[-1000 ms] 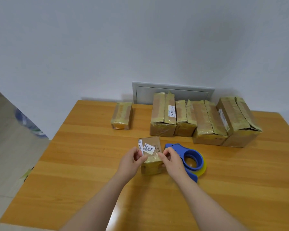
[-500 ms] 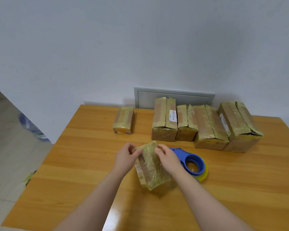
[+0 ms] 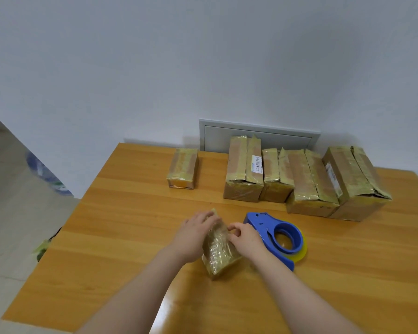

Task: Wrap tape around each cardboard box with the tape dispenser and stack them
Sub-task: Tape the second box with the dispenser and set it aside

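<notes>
Box held in both hands at lower centre of the frame, its near end down on the counter.
The left hand is laid over the box's far left side, its grip curled round the top edge. The right hand is set against the right edge, its grip pinched shut on the wrap. The box's far end is hidden by the left fingers. The near end of the dispenser, just right of the box, is covered by the right wrist. Compared with half a second earlier, the box has been lowered and more of it is covered.
</notes>
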